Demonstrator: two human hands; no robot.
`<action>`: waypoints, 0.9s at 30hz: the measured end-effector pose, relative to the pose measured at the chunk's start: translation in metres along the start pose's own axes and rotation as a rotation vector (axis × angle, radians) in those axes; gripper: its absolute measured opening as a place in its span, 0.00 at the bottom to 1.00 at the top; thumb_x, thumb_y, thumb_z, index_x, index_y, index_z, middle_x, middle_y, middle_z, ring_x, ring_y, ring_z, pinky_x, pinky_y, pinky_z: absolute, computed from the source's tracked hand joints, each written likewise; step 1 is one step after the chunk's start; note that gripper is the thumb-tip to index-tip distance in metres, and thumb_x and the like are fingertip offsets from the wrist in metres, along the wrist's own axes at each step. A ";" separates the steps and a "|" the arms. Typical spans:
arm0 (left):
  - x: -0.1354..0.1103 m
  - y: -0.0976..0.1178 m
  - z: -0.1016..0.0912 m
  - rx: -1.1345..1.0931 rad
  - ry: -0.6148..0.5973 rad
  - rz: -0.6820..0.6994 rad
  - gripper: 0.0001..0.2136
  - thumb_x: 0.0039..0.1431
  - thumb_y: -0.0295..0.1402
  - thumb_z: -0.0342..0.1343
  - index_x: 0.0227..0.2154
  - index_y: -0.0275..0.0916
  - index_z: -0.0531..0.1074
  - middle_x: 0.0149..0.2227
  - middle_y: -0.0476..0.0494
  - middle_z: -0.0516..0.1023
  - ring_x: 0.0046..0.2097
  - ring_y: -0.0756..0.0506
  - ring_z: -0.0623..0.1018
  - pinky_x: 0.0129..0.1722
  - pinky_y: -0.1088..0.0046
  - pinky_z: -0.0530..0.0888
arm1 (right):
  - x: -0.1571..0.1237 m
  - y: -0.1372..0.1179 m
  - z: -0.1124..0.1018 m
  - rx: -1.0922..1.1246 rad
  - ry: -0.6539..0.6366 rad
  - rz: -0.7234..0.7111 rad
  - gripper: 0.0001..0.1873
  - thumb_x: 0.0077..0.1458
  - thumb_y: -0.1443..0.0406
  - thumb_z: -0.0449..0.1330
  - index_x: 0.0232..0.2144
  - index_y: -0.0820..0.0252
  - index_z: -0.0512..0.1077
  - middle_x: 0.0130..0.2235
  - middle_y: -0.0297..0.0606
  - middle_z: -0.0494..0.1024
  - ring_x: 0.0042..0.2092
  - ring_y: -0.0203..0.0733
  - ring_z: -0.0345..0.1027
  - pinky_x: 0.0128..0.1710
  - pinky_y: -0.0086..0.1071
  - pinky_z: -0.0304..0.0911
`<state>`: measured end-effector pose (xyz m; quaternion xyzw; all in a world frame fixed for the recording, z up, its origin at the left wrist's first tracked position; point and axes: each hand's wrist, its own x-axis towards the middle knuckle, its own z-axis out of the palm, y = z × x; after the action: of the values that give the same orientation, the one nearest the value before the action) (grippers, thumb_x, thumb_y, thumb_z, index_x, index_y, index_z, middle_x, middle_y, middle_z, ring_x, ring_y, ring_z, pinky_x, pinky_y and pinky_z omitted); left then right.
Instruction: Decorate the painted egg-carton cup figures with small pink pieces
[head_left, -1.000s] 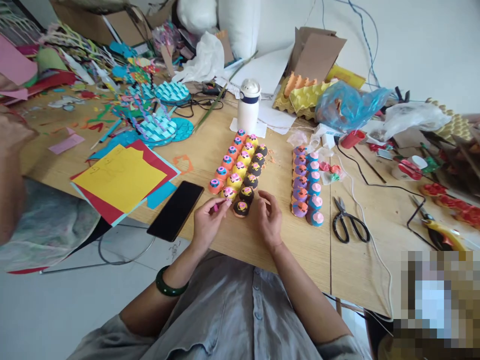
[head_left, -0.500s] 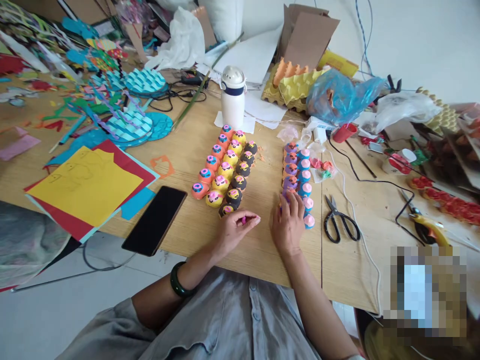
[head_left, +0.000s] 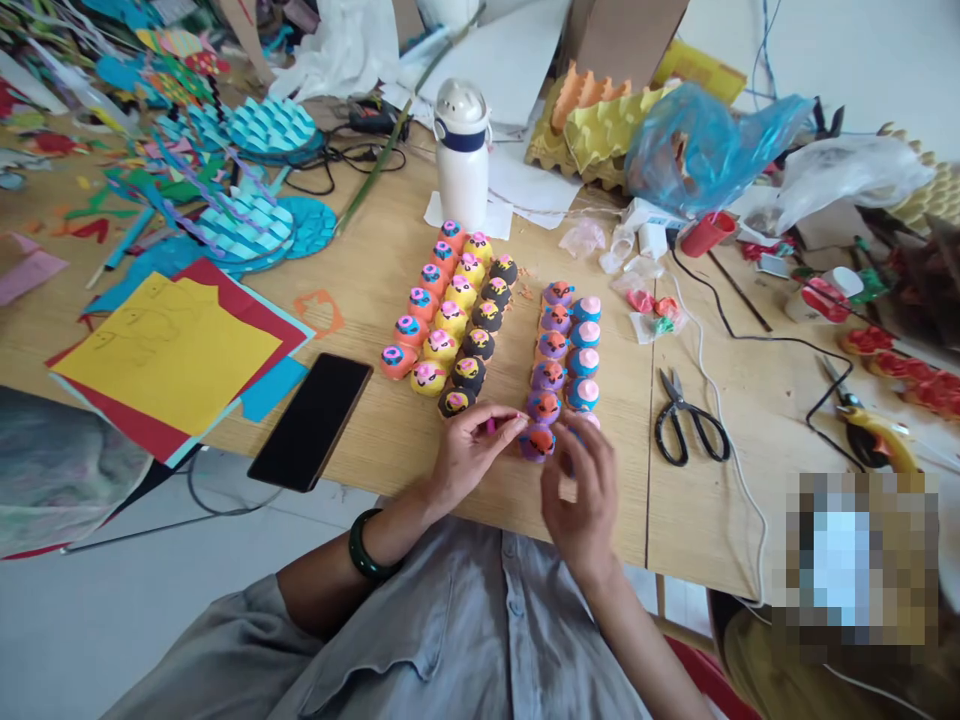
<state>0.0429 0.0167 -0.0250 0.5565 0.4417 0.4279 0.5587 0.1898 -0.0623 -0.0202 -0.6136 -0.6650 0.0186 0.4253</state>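
My left hand (head_left: 474, 452) is closed in a pinch around a small piece of bright pink clay (head_left: 491, 425), beside the near end of a row of black clay domes (head_left: 479, 345). That row sits alongside yellow domes (head_left: 451, 316) and orange domes (head_left: 421, 302), all with decorated tops. My right hand (head_left: 586, 490) is curved with its fingers apart, over the near end of blue domes with pink tops (head_left: 583, 362); it partly hides them. Purple domes with orange tops (head_left: 548, 376) stand to the left of the blue row, between my two hands.
A phone (head_left: 310, 422) and yellow paper (head_left: 169, 330) lie to the left; black-handled scissors (head_left: 686, 425) lie to the right. A white bottle (head_left: 461, 165) stands behind the rows. Farther right are a cable (head_left: 742, 490), clay in plastic (head_left: 652, 312) and yellow-handled pliers (head_left: 874, 435).
The purple and blue rows have shifted left, closer to the black row. My right hand has lifted off the purple row's near end and its fingers have spread. My left hand still pinches the pink clay.
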 end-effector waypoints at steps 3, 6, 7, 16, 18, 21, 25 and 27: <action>0.002 0.006 0.004 0.003 -0.020 0.049 0.09 0.60 0.39 0.62 0.33 0.39 0.82 0.30 0.46 0.81 0.31 0.50 0.72 0.31 0.74 0.67 | 0.011 0.017 -0.015 -0.114 0.057 0.146 0.19 0.62 0.69 0.58 0.55 0.52 0.71 0.55 0.48 0.76 0.60 0.55 0.67 0.59 0.58 0.65; 0.007 0.011 0.014 0.070 -0.129 0.172 0.08 0.62 0.37 0.61 0.34 0.39 0.82 0.31 0.46 0.81 0.30 0.50 0.72 0.31 0.74 0.68 | 0.019 0.039 -0.015 -0.051 -0.032 0.359 0.20 0.61 0.61 0.61 0.55 0.56 0.71 0.56 0.50 0.75 0.55 0.54 0.71 0.51 0.52 0.72; 0.009 0.012 0.018 0.100 -0.175 0.213 0.08 0.62 0.37 0.61 0.34 0.39 0.82 0.32 0.45 0.81 0.30 0.50 0.72 0.32 0.73 0.68 | 0.020 0.045 -0.013 -0.021 -0.076 0.413 0.22 0.60 0.60 0.61 0.56 0.57 0.70 0.56 0.50 0.75 0.54 0.54 0.72 0.48 0.50 0.74; 0.012 0.000 0.024 0.246 -0.312 0.376 0.07 0.63 0.33 0.60 0.35 0.37 0.82 0.29 0.47 0.78 0.29 0.52 0.73 0.33 0.76 0.70 | 0.028 0.078 -0.010 -0.177 -0.081 0.446 0.30 0.57 0.62 0.60 0.61 0.63 0.65 0.54 0.54 0.76 0.50 0.54 0.73 0.51 0.54 0.71; 0.010 0.000 0.023 0.185 -0.293 0.336 0.06 0.62 0.33 0.61 0.34 0.37 0.82 0.30 0.45 0.80 0.31 0.51 0.75 0.34 0.76 0.71 | 0.033 0.082 -0.016 -0.197 -0.078 0.454 0.29 0.55 0.63 0.61 0.59 0.64 0.67 0.52 0.53 0.77 0.49 0.55 0.73 0.51 0.56 0.70; 0.010 0.004 0.023 0.016 -0.242 0.136 0.08 0.60 0.37 0.63 0.33 0.37 0.82 0.32 0.44 0.82 0.33 0.50 0.78 0.34 0.76 0.72 | 0.039 0.071 -0.028 -0.183 0.001 0.393 0.24 0.57 0.61 0.62 0.55 0.60 0.72 0.54 0.52 0.77 0.53 0.57 0.72 0.54 0.58 0.68; 0.012 0.013 0.023 -0.304 -0.186 -0.268 0.15 0.54 0.44 0.68 0.34 0.35 0.80 0.25 0.48 0.79 0.26 0.51 0.76 0.28 0.76 0.72 | 0.039 0.029 -0.037 0.156 0.041 0.336 0.15 0.63 0.64 0.59 0.51 0.54 0.75 0.51 0.44 0.78 0.49 0.47 0.74 0.51 0.47 0.72; 0.012 0.016 0.024 -0.448 -0.182 -0.381 0.17 0.51 0.45 0.70 0.32 0.35 0.79 0.23 0.50 0.76 0.24 0.52 0.74 0.26 0.77 0.71 | 0.036 0.010 -0.035 0.339 -0.091 0.328 0.15 0.63 0.66 0.60 0.52 0.52 0.74 0.49 0.41 0.78 0.45 0.42 0.75 0.45 0.40 0.75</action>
<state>0.0691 0.0227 -0.0091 0.3625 0.3809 0.3508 0.7749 0.2224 -0.0473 0.0157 -0.6319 -0.5623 0.2266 0.4829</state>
